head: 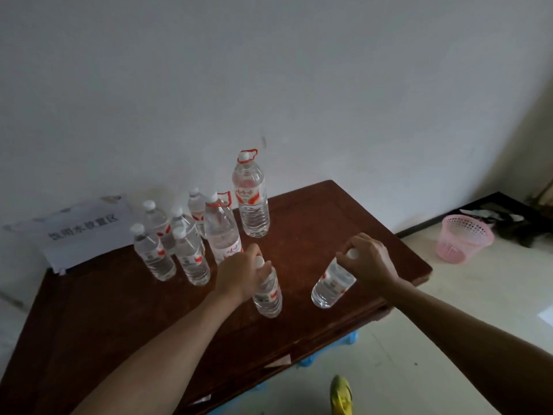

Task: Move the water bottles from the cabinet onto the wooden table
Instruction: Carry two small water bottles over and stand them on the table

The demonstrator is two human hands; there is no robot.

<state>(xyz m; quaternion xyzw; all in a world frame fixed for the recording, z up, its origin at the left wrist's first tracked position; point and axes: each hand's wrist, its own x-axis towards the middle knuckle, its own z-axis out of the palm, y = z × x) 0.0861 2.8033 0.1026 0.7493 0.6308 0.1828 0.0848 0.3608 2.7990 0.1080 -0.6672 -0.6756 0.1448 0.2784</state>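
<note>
Over wooden table (314,217): left hand (239,272), right hand (369,259) each grip 1 small bottle.

left hand (239,274) grips left bottle (268,296) | right hand (369,259) grips right bottle (330,286) (arms outstretched)

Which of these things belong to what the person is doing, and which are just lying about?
Part of the job: left hand, gripping the left bottle; right hand, gripping the right bottle; small bottles; large bottles; wooden table.
Just lying about: paper sign; pink basket; yellow shoe.
</note>
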